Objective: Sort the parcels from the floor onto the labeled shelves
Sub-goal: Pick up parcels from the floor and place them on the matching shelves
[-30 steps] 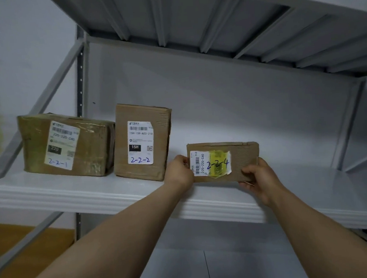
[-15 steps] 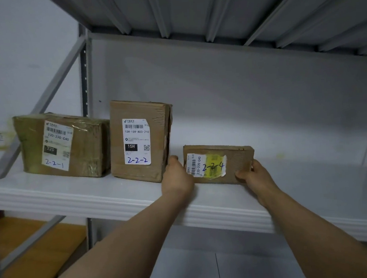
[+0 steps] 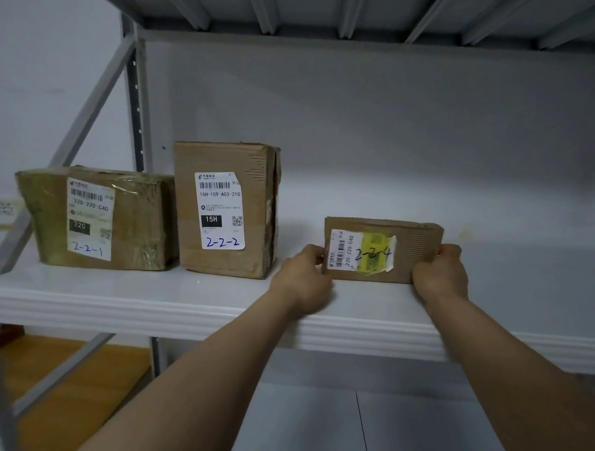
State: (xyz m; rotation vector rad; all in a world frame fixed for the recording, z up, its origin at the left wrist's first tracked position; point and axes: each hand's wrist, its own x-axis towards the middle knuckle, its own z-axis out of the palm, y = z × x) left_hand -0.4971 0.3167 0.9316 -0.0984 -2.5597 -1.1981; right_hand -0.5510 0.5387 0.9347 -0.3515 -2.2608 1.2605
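A small flat cardboard parcel marked 2-2-4 stands on its long edge on the white shelf. My left hand grips its left end and my right hand grips its lower right corner. To the left on the same shelf stand a taller parcel marked 2-2-2 and a taped parcel marked 2-2-1. A gap separates the 2-2-4 parcel from the 2-2-2 parcel.
Another grey shelf hangs overhead. A grey upright post with diagonal braces stands at the left. Bare shelf surface stretches to the right of the small parcel. Wooden floor shows at lower left.
The 2-2-4 parcel has shifted to the right along the shelf with both hands on it, widening the gap to the 2-2-2 parcel.
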